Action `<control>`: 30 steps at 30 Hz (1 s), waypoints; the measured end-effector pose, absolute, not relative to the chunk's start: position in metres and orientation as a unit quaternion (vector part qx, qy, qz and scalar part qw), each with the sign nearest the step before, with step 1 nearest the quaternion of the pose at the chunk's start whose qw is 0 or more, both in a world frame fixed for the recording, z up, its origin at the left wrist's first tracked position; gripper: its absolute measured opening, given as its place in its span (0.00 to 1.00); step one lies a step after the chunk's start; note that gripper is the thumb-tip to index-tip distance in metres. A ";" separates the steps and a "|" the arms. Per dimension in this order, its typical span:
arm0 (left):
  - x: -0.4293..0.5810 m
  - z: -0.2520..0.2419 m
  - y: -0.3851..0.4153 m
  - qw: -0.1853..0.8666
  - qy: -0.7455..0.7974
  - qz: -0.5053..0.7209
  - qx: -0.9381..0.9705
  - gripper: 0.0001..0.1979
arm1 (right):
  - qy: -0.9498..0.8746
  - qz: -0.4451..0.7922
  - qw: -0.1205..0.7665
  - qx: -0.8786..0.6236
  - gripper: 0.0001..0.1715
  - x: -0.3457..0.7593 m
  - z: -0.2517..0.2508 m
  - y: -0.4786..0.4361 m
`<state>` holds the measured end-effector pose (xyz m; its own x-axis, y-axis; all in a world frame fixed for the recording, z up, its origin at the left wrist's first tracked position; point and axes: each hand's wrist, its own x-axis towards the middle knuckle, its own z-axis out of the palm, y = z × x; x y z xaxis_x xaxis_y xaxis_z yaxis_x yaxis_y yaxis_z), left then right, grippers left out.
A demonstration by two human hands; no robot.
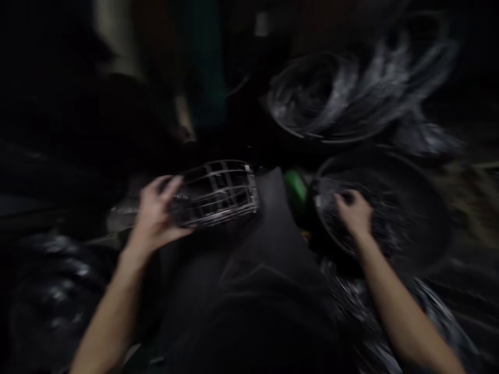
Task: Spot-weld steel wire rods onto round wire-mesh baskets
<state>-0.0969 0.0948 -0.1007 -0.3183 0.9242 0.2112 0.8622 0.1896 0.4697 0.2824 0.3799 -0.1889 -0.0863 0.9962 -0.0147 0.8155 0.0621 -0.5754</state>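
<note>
**Left hand (156, 215) holds a wire cage (220, 195); right hand (353, 213) is in a basin (421, 208).**

The left fingers (171, 184) are closed round one end of the cage, gripping it. The rest of the cage projects past the fingertips toward the right hand, above a dark-clothed knee (268, 244). The right fingers (343, 200) are bent down onto glinting wire pieces inside the basin. Through the blur and darkness I cannot tell whether they grip anything. A green item (295, 189) lies between the cage's free end and the right fingertips, just beside the basin rim. Wire coils (323, 98) lie beyond the right fingers, well apart.
</note>
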 end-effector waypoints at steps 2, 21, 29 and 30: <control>-0.085 -0.112 0.093 0.040 0.764 0.226 0.604 0.50 | -0.698 0.238 0.271 -0.618 0.20 0.270 -0.174 0.361; -0.077 -0.133 0.095 0.091 0.796 0.242 0.547 0.42 | -0.940 0.305 0.006 -0.154 0.16 0.070 -0.089 0.251; -0.094 -0.124 0.093 0.045 0.775 0.296 0.556 0.37 | -0.988 0.091 0.124 0.012 0.18 0.074 -0.113 0.245; -0.098 -0.119 0.093 0.043 0.774 0.299 0.556 0.38 | -0.984 0.090 0.150 0.023 0.17 0.071 -0.110 0.248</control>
